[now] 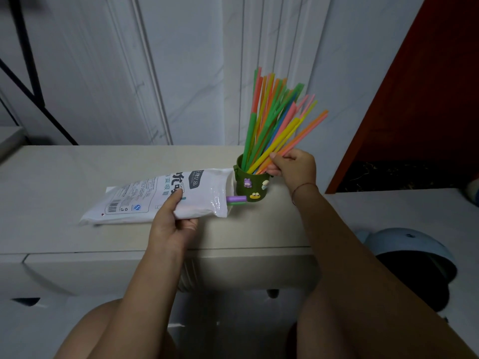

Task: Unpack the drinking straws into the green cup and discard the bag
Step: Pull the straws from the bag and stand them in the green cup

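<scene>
A home interior is indicated. A cream worktop (64,177) with drawer fronts (103,270) below is set against white marble-look wall panels (181,60). A dark red door or panel (427,86) is seen at the right, and a pale blue lidded bin (414,255) beside it.

Bag (160,195) touches cup (250,185); countertop (51,177) left lies open.

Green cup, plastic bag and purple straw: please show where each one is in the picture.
green cup (252,186), head view, front wall beside the stickers.
plastic bag (145,194), head view, printed middle panel.
purple straw (236,199), head view, end protruding from the bag's mouth.
</scene>
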`<move>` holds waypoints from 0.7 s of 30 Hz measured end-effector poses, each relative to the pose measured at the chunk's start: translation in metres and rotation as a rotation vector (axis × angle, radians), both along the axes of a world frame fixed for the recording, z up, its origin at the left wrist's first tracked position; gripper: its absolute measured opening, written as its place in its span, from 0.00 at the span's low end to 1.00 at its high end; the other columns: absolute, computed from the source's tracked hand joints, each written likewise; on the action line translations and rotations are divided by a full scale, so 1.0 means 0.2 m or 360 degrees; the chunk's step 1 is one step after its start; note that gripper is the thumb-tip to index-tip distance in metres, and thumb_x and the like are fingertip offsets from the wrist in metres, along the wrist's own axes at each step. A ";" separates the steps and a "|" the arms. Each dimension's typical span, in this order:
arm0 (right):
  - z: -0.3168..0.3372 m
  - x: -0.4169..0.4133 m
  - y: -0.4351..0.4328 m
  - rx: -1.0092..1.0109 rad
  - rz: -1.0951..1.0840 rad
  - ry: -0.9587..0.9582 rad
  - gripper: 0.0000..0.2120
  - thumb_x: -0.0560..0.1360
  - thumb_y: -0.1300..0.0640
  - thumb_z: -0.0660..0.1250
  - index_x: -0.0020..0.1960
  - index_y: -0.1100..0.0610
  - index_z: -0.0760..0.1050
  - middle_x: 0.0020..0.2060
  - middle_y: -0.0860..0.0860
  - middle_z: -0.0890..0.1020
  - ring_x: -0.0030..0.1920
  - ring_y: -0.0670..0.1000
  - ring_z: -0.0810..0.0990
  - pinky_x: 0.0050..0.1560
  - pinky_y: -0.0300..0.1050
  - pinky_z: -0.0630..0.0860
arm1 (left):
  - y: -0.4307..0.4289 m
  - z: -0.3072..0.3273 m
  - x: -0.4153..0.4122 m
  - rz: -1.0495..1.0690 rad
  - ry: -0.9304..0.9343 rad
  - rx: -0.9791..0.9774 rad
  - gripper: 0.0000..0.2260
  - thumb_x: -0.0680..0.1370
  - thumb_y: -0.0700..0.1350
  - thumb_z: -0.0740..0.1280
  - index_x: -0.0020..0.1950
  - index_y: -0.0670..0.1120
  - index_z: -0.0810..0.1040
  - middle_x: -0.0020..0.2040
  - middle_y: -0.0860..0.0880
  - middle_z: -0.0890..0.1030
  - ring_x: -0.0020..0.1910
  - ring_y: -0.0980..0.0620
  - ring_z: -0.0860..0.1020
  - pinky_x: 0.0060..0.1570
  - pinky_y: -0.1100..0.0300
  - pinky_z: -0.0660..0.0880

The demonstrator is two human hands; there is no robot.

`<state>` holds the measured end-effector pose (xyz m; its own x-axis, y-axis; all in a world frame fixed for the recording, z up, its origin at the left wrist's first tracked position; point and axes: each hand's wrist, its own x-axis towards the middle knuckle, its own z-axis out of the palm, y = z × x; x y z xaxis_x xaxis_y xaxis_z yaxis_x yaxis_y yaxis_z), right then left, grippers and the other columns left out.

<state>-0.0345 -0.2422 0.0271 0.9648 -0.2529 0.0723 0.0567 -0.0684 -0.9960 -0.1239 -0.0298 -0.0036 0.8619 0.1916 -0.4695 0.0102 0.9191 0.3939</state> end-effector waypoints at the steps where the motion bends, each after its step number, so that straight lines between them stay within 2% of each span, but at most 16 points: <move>1: -0.01 0.00 0.00 -0.0009 -0.0002 0.0002 0.06 0.73 0.64 0.68 0.44 0.69 0.77 0.28 0.56 0.78 0.22 0.42 0.79 0.28 0.34 0.78 | 0.00 0.00 0.00 -0.0003 -0.0006 0.0006 0.08 0.75 0.34 0.67 0.50 0.44 0.79 0.39 0.47 0.86 0.38 0.50 0.85 0.45 0.48 0.80; 5: -0.03 -0.02 -0.01 -0.0142 -0.0025 0.0028 0.08 0.72 0.60 0.70 0.41 0.66 0.77 0.26 0.55 0.77 0.19 0.41 0.74 0.25 0.34 0.74 | -0.01 0.01 0.00 -0.0019 -0.0048 0.0013 0.09 0.75 0.34 0.67 0.52 0.44 0.79 0.43 0.47 0.86 0.43 0.51 0.85 0.48 0.48 0.79; 8: -0.05 -0.05 -0.01 -0.0047 -0.0057 0.0101 0.10 0.72 0.58 0.71 0.43 0.64 0.74 0.26 0.55 0.76 0.18 0.41 0.72 0.23 0.34 0.71 | -0.02 0.02 0.00 -0.0029 -0.0063 0.0006 0.10 0.75 0.35 0.67 0.54 0.45 0.79 0.46 0.47 0.86 0.50 0.51 0.83 0.51 0.46 0.78; 11: -0.06 -0.11 0.02 0.0094 -0.0013 0.0257 0.13 0.75 0.53 0.67 0.40 0.63 0.73 0.26 0.54 0.74 0.20 0.45 0.71 0.20 0.34 0.68 | -0.02 0.02 0.00 -0.0004 -0.0070 0.0026 0.10 0.75 0.34 0.67 0.53 0.45 0.79 0.45 0.47 0.86 0.47 0.51 0.84 0.50 0.46 0.79; 13: -0.07 -0.18 0.07 0.0226 0.0148 0.0433 0.15 0.77 0.50 0.63 0.37 0.60 0.72 0.28 0.54 0.73 0.22 0.46 0.71 0.21 0.34 0.68 | -0.03 0.03 0.00 -0.0003 -0.0067 0.0046 0.09 0.75 0.34 0.67 0.52 0.45 0.79 0.42 0.47 0.86 0.43 0.51 0.85 0.50 0.47 0.79; 15: -0.07 -0.26 0.12 0.0402 0.0371 0.0635 0.15 0.78 0.48 0.60 0.44 0.59 0.73 0.35 0.55 0.75 0.31 0.49 0.74 0.27 0.37 0.74 | -0.04 0.03 0.00 -0.0001 -0.0068 0.0099 0.09 0.75 0.33 0.67 0.51 0.45 0.79 0.40 0.48 0.86 0.41 0.51 0.85 0.50 0.50 0.79; 17: -0.08 -0.32 0.17 0.0664 0.0566 0.0805 0.18 0.80 0.47 0.56 0.56 0.60 0.73 0.42 0.55 0.78 0.41 0.51 0.77 0.42 0.45 0.78 | -0.05 0.04 0.00 -0.0003 -0.0090 0.0212 0.09 0.75 0.33 0.67 0.51 0.45 0.79 0.41 0.48 0.86 0.45 0.52 0.84 0.54 0.53 0.79; 18: -0.08 -0.33 0.18 0.0824 0.0640 0.0871 0.19 0.80 0.47 0.55 0.59 0.60 0.72 0.41 0.54 0.79 0.42 0.52 0.78 0.46 0.47 0.78 | -0.06 0.04 -0.01 0.0003 -0.0102 0.0280 0.10 0.75 0.33 0.67 0.53 0.45 0.79 0.43 0.48 0.86 0.48 0.51 0.83 0.56 0.53 0.78; 19: -0.08 -0.34 0.20 0.0965 0.0691 0.0921 0.19 0.80 0.47 0.54 0.60 0.59 0.73 0.36 0.53 0.80 0.41 0.51 0.79 0.46 0.47 0.79 | -0.07 0.04 -0.01 0.0013 -0.0120 0.0351 0.12 0.75 0.33 0.67 0.56 0.44 0.79 0.47 0.48 0.86 0.52 0.50 0.82 0.57 0.53 0.77; 21: -0.08 -0.35 0.22 0.1146 0.0698 0.0982 0.17 0.80 0.47 0.55 0.54 0.56 0.76 0.25 0.49 0.77 0.31 0.47 0.79 0.37 0.42 0.80 | -0.08 0.05 -0.02 0.0031 -0.0184 0.0515 0.17 0.74 0.33 0.68 0.62 0.44 0.77 0.56 0.45 0.83 0.56 0.49 0.81 0.60 0.51 0.75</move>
<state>-0.1037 -0.1977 0.0116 0.8005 0.3408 -0.4930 -0.5993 0.4566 -0.6575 -0.1288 -0.0458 0.0060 0.9006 0.3316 -0.2809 -0.0678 0.7457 0.6628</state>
